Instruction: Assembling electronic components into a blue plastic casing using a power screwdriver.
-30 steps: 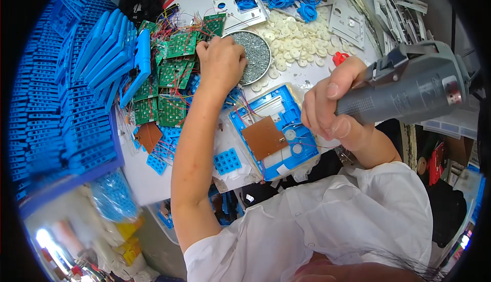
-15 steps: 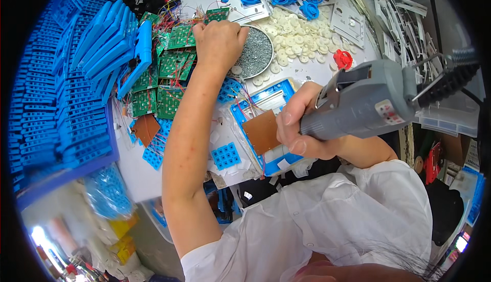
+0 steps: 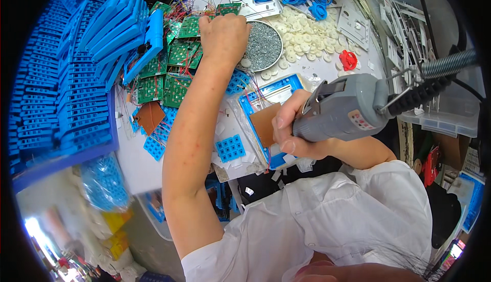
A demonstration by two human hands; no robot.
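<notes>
My right hand (image 3: 295,126) is wrapped round a grey electric screwdriver (image 3: 340,109), held above a blue plastic housing (image 3: 246,109). A brown circuit board (image 3: 263,126) lies on that housing, partly covered by my right fingers; the tool's tip is hidden from view. My left hand (image 3: 225,37) reaches away to the left rim of a round dish (image 3: 280,51) of small metal screws. Its back faces up and its fingertips are hidden, so what they touch cannot be seen. Green circuit boards (image 3: 176,88) with thin wires lie just left of it.
White plastic discs (image 3: 302,36) spread beyond the dish, near a red part (image 3: 348,60). Blue housings (image 3: 115,26) are piled high on the left. A blue keypad (image 3: 230,148) lies near the table's front edge. A coiled spring (image 3: 450,63) runs to the screwdriver.
The screwdriver and my right hand have shifted left, closer over the housing. My left hand stays by the dish. The whole view has moved slightly.
</notes>
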